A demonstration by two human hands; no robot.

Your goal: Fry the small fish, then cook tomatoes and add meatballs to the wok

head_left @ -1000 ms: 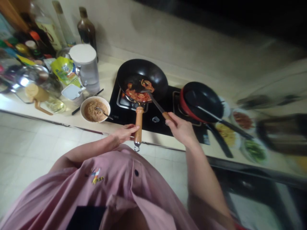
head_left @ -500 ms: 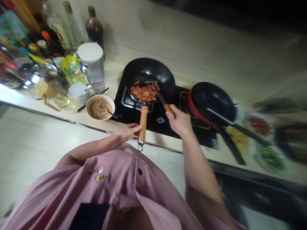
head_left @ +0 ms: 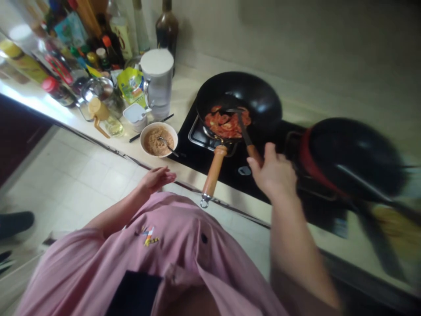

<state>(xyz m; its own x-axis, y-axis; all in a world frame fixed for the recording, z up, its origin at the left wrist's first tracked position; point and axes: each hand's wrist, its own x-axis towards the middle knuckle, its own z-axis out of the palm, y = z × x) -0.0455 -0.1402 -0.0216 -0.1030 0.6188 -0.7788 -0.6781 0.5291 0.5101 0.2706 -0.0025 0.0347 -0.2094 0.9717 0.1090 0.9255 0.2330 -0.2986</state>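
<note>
A black wok (head_left: pixel 269 98) with a wooden handle (head_left: pixel 214 172) rests on the left burner. Red-orange cooked pieces (head_left: pixel 223 125), perhaps tomato, lie in it. My right hand (head_left: pixel 278 175) grips the wooden end of a spatula (head_left: pixel 245 129), whose metal blade is among the pieces. Apart from the wok handle and to its left, my left hand (head_left: pixel 159 178) hovers by the counter edge, fingers loosely extended and holding nothing. Beyond it on the counter stands a white bowl (head_left: pixel 143 139) of brownish minced food with a spoon (head_left: pixel 168 146) in it.
A red pan (head_left: pixel 305 151) with a dark lid or second pan over it occupies the right burner; its handles jut toward the front. To the left crowd a water pitcher (head_left: pixel 161 85), an oil jug (head_left: pixel 112 125), a white lidded container (head_left: pixel 135 116) and several bottles. Chopsticks (head_left: pixel 169 117) lie behind the bowl.
My left hand has come off the wok handle and moved left. The spatula stays in my right hand, its blade in the food. The view has shifted left.
</note>
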